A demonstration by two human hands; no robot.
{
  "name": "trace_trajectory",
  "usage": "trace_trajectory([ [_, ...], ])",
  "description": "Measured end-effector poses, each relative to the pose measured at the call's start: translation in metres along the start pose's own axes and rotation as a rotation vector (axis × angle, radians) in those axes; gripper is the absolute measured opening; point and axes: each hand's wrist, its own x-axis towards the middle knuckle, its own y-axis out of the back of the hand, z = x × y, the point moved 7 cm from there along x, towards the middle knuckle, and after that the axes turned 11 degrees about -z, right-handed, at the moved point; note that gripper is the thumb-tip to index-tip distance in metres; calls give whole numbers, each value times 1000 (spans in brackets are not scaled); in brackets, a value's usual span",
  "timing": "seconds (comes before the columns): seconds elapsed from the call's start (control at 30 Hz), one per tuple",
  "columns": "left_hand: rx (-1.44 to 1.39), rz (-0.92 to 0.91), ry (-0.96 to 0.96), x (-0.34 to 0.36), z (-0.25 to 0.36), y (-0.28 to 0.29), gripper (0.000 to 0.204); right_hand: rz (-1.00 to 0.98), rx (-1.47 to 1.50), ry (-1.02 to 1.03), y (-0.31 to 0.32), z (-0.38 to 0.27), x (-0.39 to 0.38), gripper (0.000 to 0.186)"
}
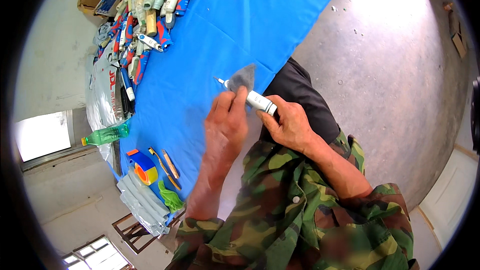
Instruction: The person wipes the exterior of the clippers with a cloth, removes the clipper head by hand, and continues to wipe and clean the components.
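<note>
A white electric toothbrush handle (261, 102) with dark rings near its base and a thin metal shaft at its tip lies slanted between my hands, over the edge of the blue cloth. My right hand (292, 124) is closed round its base end. Higher up, my left hand (227, 117) pinches a small grey cloth (243, 77) against the handle just below the shaft. That cloth covers part of the handle's upper end. Some of my left fingertips are hidden behind the hand.
A blue cloth (210, 35) covers the table. A pile of used toothbrush handles (150, 15) lies at the far left, near a grey plastic bag (104, 87). A green bottle (107, 134), tape dispenser (145, 167), toothbrush (165, 169), green rag (170, 197) and plastic bags (142, 201) sit at the left edge.
</note>
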Motion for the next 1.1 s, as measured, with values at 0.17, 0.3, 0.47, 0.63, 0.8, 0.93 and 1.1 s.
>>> trace_trajectory([
  [0.17, -86, -13, -103, -9, 17, -7, 45, -21, -22, -26, 5, -3, -1, 29],
  [0.3, 18, 23, -80, -3, -2, 0, 46, -2, -16, 17, 1, -1, 0, 29],
  [0.47, 9, -13, -40, -8, 3, -7, 47, -5, -11, 2, 0, 3, -1, 29],
  [0.63, 29, -7, -92, -13, 13, -5, 48, -8, -19, 0, 1, -1, -1, 30],
  [0.8, 117, 61, -33, -4, -18, 3, 47, 3, -36, 31, 2, -3, -2, 30],
  [0.93, 68, 43, 34, -4, -23, 2, 45, 4, -26, 46, 0, -2, -2, 30],
  [1.1, 6, 19, -9, -12, 7, -2, 46, 14, -55, 52, 1, -3, -3, 30],
])
